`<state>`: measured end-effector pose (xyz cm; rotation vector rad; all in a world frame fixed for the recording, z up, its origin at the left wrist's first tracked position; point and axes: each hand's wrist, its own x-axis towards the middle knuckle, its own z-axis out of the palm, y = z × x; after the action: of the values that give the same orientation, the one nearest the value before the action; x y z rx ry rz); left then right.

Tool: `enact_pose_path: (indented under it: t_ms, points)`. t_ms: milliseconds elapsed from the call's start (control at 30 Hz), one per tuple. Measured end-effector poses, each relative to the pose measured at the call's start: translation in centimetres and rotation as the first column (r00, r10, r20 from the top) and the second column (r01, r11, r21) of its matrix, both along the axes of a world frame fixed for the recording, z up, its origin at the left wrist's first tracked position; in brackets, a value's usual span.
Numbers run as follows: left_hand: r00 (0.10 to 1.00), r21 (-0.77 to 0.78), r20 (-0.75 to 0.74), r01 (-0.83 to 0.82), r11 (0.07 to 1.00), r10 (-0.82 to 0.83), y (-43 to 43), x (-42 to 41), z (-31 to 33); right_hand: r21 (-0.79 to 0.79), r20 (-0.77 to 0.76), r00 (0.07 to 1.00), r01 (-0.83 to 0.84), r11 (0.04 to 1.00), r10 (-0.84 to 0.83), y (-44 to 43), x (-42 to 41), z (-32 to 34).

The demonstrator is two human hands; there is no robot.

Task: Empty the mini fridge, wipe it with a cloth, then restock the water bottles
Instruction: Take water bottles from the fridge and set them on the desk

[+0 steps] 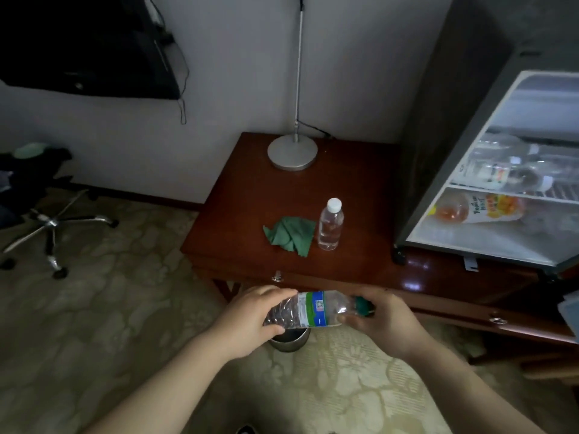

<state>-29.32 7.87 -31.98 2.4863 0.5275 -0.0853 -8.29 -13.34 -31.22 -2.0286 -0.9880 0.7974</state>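
Carpeted room: left hand point(250, 317), right hand point(379, 321) grip sideways bottle point(313, 310) ends.

Single head-worn wide-angle view, facing forward and down, left hand point(250, 321), right hand point(383, 321) close below

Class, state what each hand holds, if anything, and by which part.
One water bottle, lying sideways: the left hand grips its base end, the right hand its neck by the green cap.

Mini fridge point(488, 245) runs off our right edge, bottles point(507, 167) inside blur together. We see just a sliver of bin point(289, 341) under left hand point(250, 321) and held bottle point(308, 310); its label unreadable.
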Motion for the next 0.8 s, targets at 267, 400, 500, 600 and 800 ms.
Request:
enact_pose_path:
  t_ms: [267, 400, 500, 600, 800]
  points:
    - [0.998, -0.014, -0.052, -0.045, 0.999, 0.044, 4.8, -2.6, -14.9, -0.02, -0.02, 0.999, 0.033, 0.999, -0.034, 5.1, -3.0, -14.7]
    - [0.997, -0.039, -0.067, -0.044, 0.998, 0.042, 6.4, -2.5, -25.1, -0.006, -0.013, 0.997, 0.07, 0.998, -0.07, 6.6, -3.7, -24.1]
    - [0.996, -0.058, -0.081, -0.042, 0.997, 0.037, 7.6, -1.3, -33.9, -0.009, 0.013, 0.994, 0.109, 0.994, -0.109, 7.7, -3.5, -32.6]
    - [0.994, -0.077, -0.103, -0.051, 0.996, 0.043, 8.5, 0.3, -42.5, -0.031, 0.034, 0.989, 0.144, 0.989, -0.143, 8.6, -3.0, -41.4]
    - [0.985, -0.041, -0.168, -0.044, 0.998, 0.037, 9.5, 3.0, -54.9, -0.051, 0.153, 0.976, 0.163, 0.985, -0.154, 10.0, -2.1, -53.3]
